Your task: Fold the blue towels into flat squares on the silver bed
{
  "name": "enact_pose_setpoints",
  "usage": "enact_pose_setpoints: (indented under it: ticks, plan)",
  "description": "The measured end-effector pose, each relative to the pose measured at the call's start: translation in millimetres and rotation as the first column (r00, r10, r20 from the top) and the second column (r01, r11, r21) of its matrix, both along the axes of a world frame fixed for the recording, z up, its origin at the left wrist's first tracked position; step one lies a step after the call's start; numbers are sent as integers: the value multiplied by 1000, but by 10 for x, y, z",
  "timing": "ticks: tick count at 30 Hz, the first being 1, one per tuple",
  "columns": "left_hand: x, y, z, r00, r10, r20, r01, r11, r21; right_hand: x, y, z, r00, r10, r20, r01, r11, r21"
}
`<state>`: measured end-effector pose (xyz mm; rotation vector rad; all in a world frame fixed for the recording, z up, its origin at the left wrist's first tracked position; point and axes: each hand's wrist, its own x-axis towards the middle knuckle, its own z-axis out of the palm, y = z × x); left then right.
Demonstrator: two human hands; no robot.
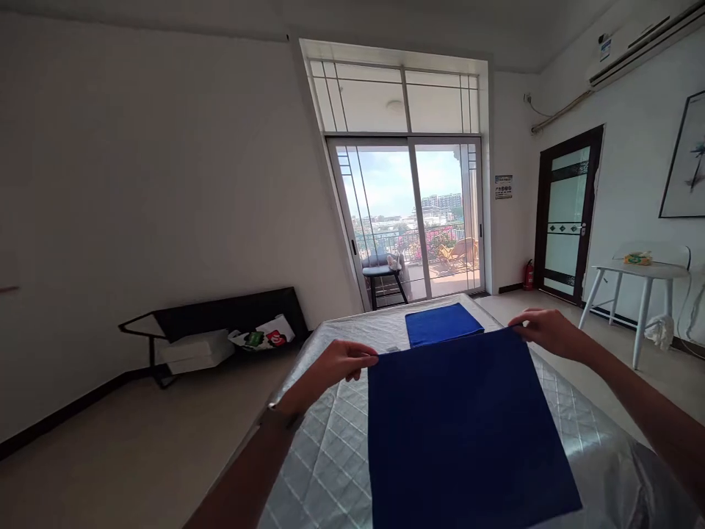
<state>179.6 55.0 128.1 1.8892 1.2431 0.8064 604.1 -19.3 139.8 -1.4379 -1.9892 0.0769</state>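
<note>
A dark blue piece of cloth [463, 433] hangs spread between my two hands. My left hand [344, 360] pinches its upper left corner between thumb and fingers. At the upper right corner, my right hand [543, 330] pinches it the same way. The cloth's lower edge runs partly out of view. Beyond it, a folded blue cloth [443, 323] lies flat on a bed-like surface with a silvery quilted cover [330, 448]. The held cloth hides the near edge of the folded one.
To the left, a low black rack [220, 312] holds white boxes [195, 353] and a printed bag [269, 334]. A sliding glass door [407, 213] is ahead, with a dark stool [382, 272]. A white table [642, 272] carrying a tissue pack [637, 258] stands right, near a brown-framed door [570, 213].
</note>
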Motion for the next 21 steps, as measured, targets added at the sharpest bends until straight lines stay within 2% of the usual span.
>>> enact_pose_setpoints:
  ticks: [2,4,6,8,10,11,13,15,17,18,21]
  plan:
    - [144,560,230,999,-8,54,7,1000,28,-16,566,257,997,-73,6,73,997,-23]
    - [306,1076,560,984,39,172,-53,996,75,-31,1085,594,992,-124,7,124,991,56]
    - [473,1510,906,932,103,348,-163,976,147,-22,1525,933,989,-149,-1,147,976,161]
    - [624,1853,1165,864,101,493,-250,936,246,27,1890,1187,986,-169,-18,168,957,237]
    - [742,2123,1251,838,29,544,-261,898,354,111,2200,1291,980,-197,-40,200,938,284]
    - [789,2238,1214,844,-1,536,-250,884,394,161,2339,1275,977,-210,-50,215,931,295]
    - [862,2438,965,880,-3,476,-236,865,442,257,2589,1092,971,-233,-61,241,925,293]
    - [916,2595,491,932,49,358,-225,853,470,328,2795,705,962,-264,-61,271,926,264]
    - [953,2702,-167,978,67,197,-158,856,492,367,2949,133,949,-311,-62,317,927,200]
    - [964,2736,-539,991,36,129,-96,865,493,378,3005,-205,941,-334,-60,340,927,156]
    - [954,2779,-1635,1000,-28,-10,29,897,441,403,3101,-1269,934,-343,-96,336,938,-85]
